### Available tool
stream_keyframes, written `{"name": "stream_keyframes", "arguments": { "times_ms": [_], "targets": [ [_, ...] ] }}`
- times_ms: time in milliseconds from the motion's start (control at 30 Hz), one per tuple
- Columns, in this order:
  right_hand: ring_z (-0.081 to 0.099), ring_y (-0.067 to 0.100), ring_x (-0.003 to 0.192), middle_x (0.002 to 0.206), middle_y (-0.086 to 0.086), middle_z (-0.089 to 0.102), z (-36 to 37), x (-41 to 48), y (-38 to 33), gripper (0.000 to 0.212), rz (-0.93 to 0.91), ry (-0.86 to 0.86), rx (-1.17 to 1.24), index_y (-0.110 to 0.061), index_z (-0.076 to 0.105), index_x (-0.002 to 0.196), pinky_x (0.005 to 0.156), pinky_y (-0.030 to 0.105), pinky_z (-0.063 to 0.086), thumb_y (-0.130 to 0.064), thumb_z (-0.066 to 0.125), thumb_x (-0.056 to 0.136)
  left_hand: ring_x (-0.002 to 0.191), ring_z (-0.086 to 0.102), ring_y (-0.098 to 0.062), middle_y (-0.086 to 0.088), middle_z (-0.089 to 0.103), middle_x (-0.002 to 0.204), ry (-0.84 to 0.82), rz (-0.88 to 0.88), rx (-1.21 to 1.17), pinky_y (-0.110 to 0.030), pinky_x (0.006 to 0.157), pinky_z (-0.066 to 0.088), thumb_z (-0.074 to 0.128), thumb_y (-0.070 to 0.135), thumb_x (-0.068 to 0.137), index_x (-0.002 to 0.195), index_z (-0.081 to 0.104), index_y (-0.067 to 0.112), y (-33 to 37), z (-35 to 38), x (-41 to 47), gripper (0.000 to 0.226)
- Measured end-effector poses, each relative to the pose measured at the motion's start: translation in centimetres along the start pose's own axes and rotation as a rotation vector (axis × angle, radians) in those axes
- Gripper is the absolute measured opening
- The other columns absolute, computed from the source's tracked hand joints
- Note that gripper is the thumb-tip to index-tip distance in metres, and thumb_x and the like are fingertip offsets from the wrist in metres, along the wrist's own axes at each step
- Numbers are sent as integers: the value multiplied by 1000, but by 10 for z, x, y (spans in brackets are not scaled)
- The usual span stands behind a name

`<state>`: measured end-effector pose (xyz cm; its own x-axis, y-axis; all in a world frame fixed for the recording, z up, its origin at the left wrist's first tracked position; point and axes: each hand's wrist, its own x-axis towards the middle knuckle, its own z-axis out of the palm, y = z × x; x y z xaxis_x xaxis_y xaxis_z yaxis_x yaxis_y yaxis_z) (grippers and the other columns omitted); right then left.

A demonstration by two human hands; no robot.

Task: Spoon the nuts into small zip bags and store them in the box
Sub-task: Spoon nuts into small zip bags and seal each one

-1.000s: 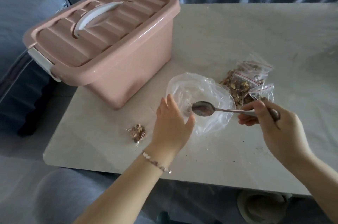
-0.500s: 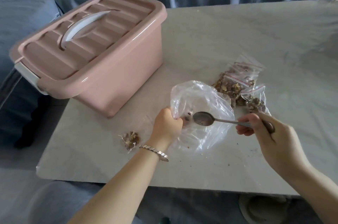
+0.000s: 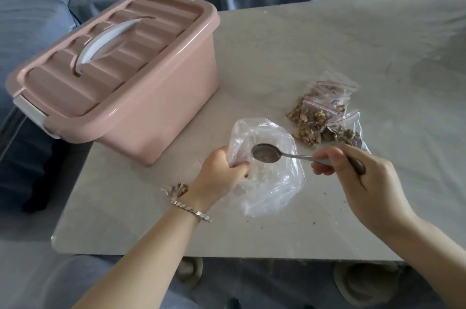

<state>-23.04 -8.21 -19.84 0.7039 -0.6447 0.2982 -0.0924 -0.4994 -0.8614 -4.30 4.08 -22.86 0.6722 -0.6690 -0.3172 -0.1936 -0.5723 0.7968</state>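
Nuts (image 3: 245,176), perhaps few, lie in the clear bag (image 3: 273,191) whose edge the left hand (image 3: 219,173) grips, while the right hand (image 3: 359,182) pinches the spoon (image 3: 267,153) above it.

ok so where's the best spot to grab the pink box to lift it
Take the white handle arching across the lid of the pink box, coming down from above. It rises over a recess in the ribbed lid, so fingers can likely hook under it. The smooth walls offer little hold, and the white latch looks shut.
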Motion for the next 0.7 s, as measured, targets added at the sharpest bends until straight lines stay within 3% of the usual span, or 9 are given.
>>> {"name": "stream_keyframes", "arguments": {
  "times_ms": [133,233,300,367,400,467,567,633,700],
  "targets": [
    [64,2,77,78,-10,68,2,4,-1,31,-14,-40,-56,-32,63,90,68,14,50,-47,36,92,71,59,-17,4,62,75,-77,78,67,-15,57,43,58,16,85,92,62,16,2,0,-4,8],
    [62,6,79,76,-7,67,5,5,6,38,-8,-118,-199,-18,68,92,68,22,48,-46,42,91,88,53,0,18,51,103,-62,238,136,0,67,38,54,8,86,127,41,33,4,0,-13,50],
    [62,6,80,77,-8,67,6,6,9,33,40,-126,-210,-17,69,92,70,25,48,-40,45,92,91,51,2,21,40,114,21,460,167,-3,76,40,56,4,87,133,23,48,1,-3,-19,71],
    [63,4,81,76,-9,68,5,7,8,35,87,-118,-188,-18,69,92,71,24,49,-42,43,92,80,56,-7,8,36,129,105,715,288,-13,69,47,60,-1,85,128,28,46,-10,-7,-19,71],
    [63,2,81,76,-10,68,4,8,7,35,117,-115,-179,-18,69,92,71,23,49,-41,42,90,75,56,-4,4,33,134,96,774,336,-8,61,45,58,-3,85,122,34,43,-15,-10,-18,63],
    [62,-3,81,76,-12,67,3,12,5,29,160,-115,-177,-17,69,92,71,19,49,-33,44,90,74,53,7,2,32,137,34,807,431,-2,61,38,45,1,87,103,46,35,-21,-14,-17,38],
    [60,-4,82,76,-11,67,3,16,2,25,178,-132,-204,-16,70,93,72,17,46,-26,47,92,78,52,2,-11,45,132,3,758,485,-18,68,46,34,5,84,84,55,26,-25,-14,-15,30],
    [60,-4,83,75,-11,67,2,16,-1,25,162,-137,-226,-15,70,92,70,16,46,-25,47,92,85,57,-13,-15,55,119,38,660,451,-17,77,43,37,-1,84,95,67,19,-24,-11,-13,38],
    [61,-6,80,74,-14,67,-3,14,-5,28,140,-114,-214,-17,69,90,68,14,47,-32,45,91,79,57,-11,-13,56,115,86,554,431,-10,78,37,43,-5,88,106,67,4,-22,-10,-12,32]
  ]
}}
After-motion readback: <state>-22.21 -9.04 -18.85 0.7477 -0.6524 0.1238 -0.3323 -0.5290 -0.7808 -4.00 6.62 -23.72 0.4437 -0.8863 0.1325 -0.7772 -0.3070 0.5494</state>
